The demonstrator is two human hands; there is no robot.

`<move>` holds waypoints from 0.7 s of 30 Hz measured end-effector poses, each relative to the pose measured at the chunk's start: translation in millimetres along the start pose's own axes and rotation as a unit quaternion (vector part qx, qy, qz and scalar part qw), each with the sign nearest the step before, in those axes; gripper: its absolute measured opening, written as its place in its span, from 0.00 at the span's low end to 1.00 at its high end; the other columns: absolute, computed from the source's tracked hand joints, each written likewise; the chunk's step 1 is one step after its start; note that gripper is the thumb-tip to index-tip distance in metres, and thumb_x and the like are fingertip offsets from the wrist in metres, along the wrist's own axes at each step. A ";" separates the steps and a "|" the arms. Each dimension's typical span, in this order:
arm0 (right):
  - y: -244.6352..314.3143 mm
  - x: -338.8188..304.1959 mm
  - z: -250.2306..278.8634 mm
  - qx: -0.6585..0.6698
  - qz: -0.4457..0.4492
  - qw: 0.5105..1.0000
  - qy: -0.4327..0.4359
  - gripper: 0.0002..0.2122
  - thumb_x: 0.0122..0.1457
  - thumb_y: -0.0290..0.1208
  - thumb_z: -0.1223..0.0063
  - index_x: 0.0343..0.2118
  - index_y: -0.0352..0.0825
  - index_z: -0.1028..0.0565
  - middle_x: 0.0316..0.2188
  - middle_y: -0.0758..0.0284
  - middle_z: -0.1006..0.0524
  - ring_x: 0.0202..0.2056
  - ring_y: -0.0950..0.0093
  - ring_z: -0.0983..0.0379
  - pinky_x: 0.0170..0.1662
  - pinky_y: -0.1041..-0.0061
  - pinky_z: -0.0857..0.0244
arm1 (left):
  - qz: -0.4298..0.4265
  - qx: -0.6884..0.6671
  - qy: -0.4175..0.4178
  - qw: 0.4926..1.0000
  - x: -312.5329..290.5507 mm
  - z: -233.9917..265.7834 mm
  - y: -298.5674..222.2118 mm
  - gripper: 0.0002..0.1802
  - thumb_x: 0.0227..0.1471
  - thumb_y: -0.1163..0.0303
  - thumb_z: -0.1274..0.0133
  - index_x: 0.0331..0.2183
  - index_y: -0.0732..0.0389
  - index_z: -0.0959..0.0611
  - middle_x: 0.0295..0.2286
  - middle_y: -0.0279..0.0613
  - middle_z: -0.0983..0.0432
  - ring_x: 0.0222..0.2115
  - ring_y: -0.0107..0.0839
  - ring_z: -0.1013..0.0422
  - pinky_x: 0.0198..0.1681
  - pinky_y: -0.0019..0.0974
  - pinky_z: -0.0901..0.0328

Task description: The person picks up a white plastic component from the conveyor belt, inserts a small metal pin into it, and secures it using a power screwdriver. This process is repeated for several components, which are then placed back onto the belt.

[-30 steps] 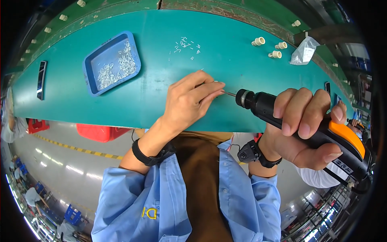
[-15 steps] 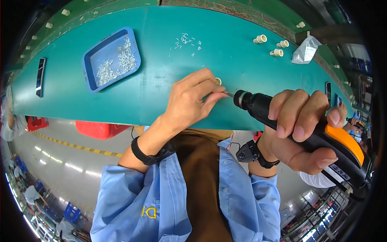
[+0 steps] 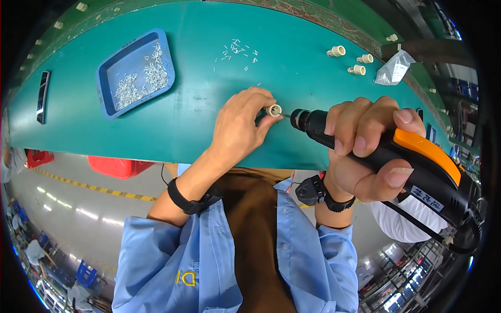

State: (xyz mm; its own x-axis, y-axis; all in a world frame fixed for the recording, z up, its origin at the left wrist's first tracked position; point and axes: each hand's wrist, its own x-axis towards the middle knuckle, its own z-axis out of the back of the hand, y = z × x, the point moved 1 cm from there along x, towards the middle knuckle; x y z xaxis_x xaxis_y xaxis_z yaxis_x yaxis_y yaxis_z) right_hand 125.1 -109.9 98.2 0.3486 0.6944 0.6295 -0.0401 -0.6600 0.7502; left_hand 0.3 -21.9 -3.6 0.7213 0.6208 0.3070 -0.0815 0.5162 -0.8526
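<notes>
My left hand [image 3: 241, 121] is closed around a small cream cylindrical socket [image 3: 273, 110], its open end turned toward the right. Wrapped in my right hand [image 3: 368, 141] is a black electric screwdriver [image 3: 326, 125] with an orange lever. Its thin bit points left and reaches the socket's mouth; whether a screw sits on the tip is too small to tell. Beyond my left hand, loose screws [image 3: 237, 48] lie scattered on the green table [image 3: 198, 94]. A blue tray [image 3: 106, 99] with many more screws [image 3: 130, 91] stands to the left.
Several similar cream sockets [image 3: 357, 70] stand at the far right beside a clear plastic bag [image 3: 394, 68]. A dark phone-like slab [image 3: 43, 97] lies at the left end. The screwdriver's black cable [image 3: 412, 224] hangs at the right. A red stool [image 3: 117, 166] is below the table edge.
The bit has left my left fingertips' pinch and is now at the socket. The socket, mostly hidden before, shows its open end between my left fingers. The view has shifted slightly.
</notes>
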 end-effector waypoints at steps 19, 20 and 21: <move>-8.4 -0.4 -14.0 -0.036 -0.069 0.997 -0.019 0.18 0.55 0.43 0.52 0.44 0.37 0.36 0.21 0.71 0.35 0.17 0.78 0.38 0.23 0.74 0.41 | 0.019 -0.002 0.012 1.000 0.1 0.5 1.1 0.13 0.35 0.77 0.39 0.27 0.63 0.26 0.30 0.40 0.27 0.30 0.41 0.30 0.32 0.39 0.36; -9.3 0.4 -15.9 -0.036 -0.069 0.997 -0.013 0.17 0.54 0.42 0.51 0.42 0.37 0.36 0.21 0.70 0.35 0.17 0.78 0.38 0.23 0.74 0.41 | 0.018 -0.005 0.008 1.000 0.1 0.8 1.2 0.13 0.35 0.77 0.40 0.27 0.63 0.26 0.29 0.40 0.27 0.29 0.41 0.31 0.32 0.39 0.36; -10.4 1.0 -17.7 -0.036 -0.068 0.997 -0.007 0.16 0.54 0.41 0.51 0.41 0.38 0.36 0.21 0.70 0.36 0.16 0.78 0.38 0.22 0.74 0.41 | 0.018 -0.007 0.004 1.000 0.3 1.1 1.4 0.13 0.34 0.78 0.40 0.27 0.63 0.26 0.29 0.41 0.28 0.29 0.41 0.31 0.32 0.39 0.36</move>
State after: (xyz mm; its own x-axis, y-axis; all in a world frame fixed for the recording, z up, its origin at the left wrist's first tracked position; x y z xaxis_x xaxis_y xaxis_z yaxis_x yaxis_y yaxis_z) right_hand 109.3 -97.3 94.5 0.3687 0.7719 0.5179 -0.0578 -0.5371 0.8416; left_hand -0.4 -20.3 -4.2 0.7241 0.6333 0.2732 -0.0972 0.4858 -0.8686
